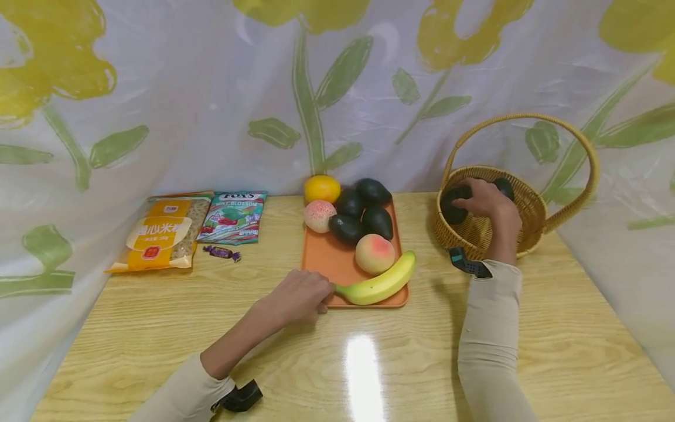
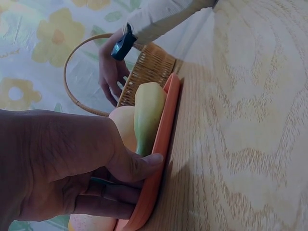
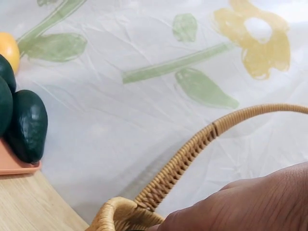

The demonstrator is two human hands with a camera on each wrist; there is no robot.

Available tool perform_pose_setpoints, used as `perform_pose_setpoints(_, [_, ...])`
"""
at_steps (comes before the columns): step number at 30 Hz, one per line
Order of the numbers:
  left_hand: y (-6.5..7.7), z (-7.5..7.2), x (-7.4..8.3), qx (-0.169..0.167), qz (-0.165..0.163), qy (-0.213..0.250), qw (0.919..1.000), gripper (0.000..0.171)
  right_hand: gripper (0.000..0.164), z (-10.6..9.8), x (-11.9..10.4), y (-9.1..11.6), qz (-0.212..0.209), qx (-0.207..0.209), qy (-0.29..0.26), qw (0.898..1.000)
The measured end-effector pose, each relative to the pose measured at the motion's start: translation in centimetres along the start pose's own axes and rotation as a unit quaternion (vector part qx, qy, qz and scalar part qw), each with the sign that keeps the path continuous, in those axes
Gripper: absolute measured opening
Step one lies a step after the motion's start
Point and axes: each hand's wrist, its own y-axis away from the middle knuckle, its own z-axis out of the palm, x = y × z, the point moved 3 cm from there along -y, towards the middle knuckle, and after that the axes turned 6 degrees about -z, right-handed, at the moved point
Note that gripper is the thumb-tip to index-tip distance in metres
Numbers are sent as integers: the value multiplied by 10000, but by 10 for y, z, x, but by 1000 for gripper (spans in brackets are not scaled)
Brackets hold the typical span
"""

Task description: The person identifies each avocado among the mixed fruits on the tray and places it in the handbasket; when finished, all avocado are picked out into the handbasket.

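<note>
My left hand (image 1: 297, 296) grips the front left of the orange tray (image 1: 329, 252). In the left wrist view, the thumb (image 2: 149, 162) presses its rim. On the tray, a banana (image 1: 377, 286) and a peach (image 1: 375, 254) lie in front of several avocados (image 1: 377, 222), a second peach (image 1: 319, 216) and a lemon (image 1: 322, 190). At the right, my right hand (image 1: 490, 202) reaches over the wicker basket (image 1: 477, 253), close above an avocado (image 1: 453, 212). Its fingers are loosely bent; the left wrist view shows no fruit between them. Another dark fruit (image 1: 504, 187) shows beside that hand.
At the left lie a yellow food bag (image 1: 163, 231), a green FOX'S candy bag (image 1: 234, 218) and a purple wrapped candy (image 1: 222, 252). The basket's tall handle (image 1: 572, 132) arches up behind the right hand. A flowered curtain (image 1: 211, 117) hangs along the table's back edge.
</note>
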Motion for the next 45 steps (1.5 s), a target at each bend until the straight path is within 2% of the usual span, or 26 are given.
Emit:
perform_pose_setpoints(10, [-1, 1, 0, 5, -4, -32, 10000, 28, 62, -5, -2, 3, -50, 22, -70, 10000])
perform_pose_setpoints(25, [1, 1, -2, 115, 82, -130, 9998, 34, 51, -15, -19, 15, -455, 160, -282, 9984])
perform_pose_setpoints(33, [0, 3, -1, 98, 98, -57, 9999, 33, 56, -20, -27, 23, -458, 107, -231, 9986])
perform_pose_setpoints(45, [-2, 2, 0, 147, 160, 23, 9998, 32, 60, -23, -51, 22, -946, 51, -3, 9955])
